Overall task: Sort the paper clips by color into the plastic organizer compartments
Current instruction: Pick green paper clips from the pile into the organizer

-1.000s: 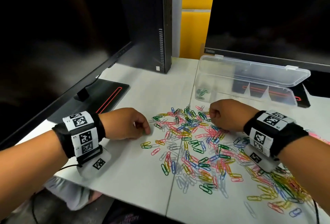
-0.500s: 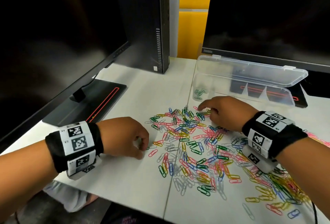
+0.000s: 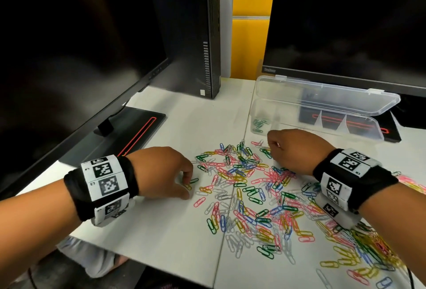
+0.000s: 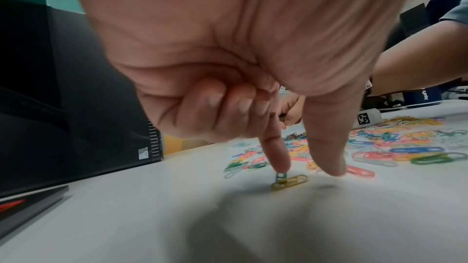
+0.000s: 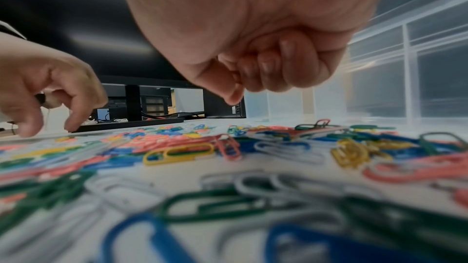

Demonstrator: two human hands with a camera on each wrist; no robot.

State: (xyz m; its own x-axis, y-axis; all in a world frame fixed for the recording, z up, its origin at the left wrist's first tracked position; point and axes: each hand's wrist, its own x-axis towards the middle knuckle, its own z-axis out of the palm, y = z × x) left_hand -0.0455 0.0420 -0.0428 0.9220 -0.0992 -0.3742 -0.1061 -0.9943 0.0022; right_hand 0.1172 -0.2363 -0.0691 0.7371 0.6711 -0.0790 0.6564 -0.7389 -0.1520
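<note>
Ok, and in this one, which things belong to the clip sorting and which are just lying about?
Belong to the job: loose paper clips; plastic organizer, lid open; sorted green clips in its left-end compartment; left hand, forefinger on a green clip; right hand, fingers curled.
Lying about: left monitor and its base; computer tower; right monitor.

A white table (image 3: 149,238) of two slabs meets at a seam (image 3: 227,215). At its back stand a dark left monitor (image 3: 69,47) on a black base (image 3: 131,132) with a red line, a black computer tower (image 3: 191,30) and a dark right monitor (image 3: 345,24). Behind them is a yellow panel (image 3: 250,47). The light is even and the shadows are soft.
</note>
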